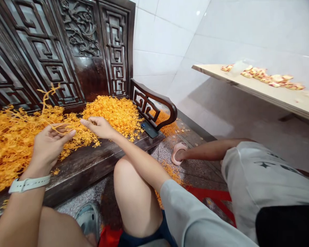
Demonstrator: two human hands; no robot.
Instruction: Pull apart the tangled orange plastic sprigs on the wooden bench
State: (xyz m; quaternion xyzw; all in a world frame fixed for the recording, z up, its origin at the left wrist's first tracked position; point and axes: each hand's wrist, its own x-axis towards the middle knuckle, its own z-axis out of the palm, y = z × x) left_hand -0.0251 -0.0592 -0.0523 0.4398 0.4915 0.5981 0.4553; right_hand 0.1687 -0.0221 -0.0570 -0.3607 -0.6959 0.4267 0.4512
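Observation:
My left hand point(50, 142), with a pale watch strap on its wrist, is closed around a thin branched orange plastic sprig point(46, 97). One end of the sprig stands up above the fingers; other strands cross the palm toward the right. Just to the right, my right hand point(99, 127) has thumb and forefinger pinched together near the strands. What sits in that pinch is too small to make out. Behind and below both hands lies a large heap of similar orange plastic sprigs point(10, 147). A second pile of small orange pieces point(113, 115) is beyond my right hand.
The piles lie on a dark carved wooden bench point(84, 157) with an armrest point(167, 113). A phone point(149, 129) rests near its end. Orange bits point(167, 125) are scattered on the floor. At right, another person's leg point(208, 151) and a board point(247, 82) bearing red-and-yellow pieces show.

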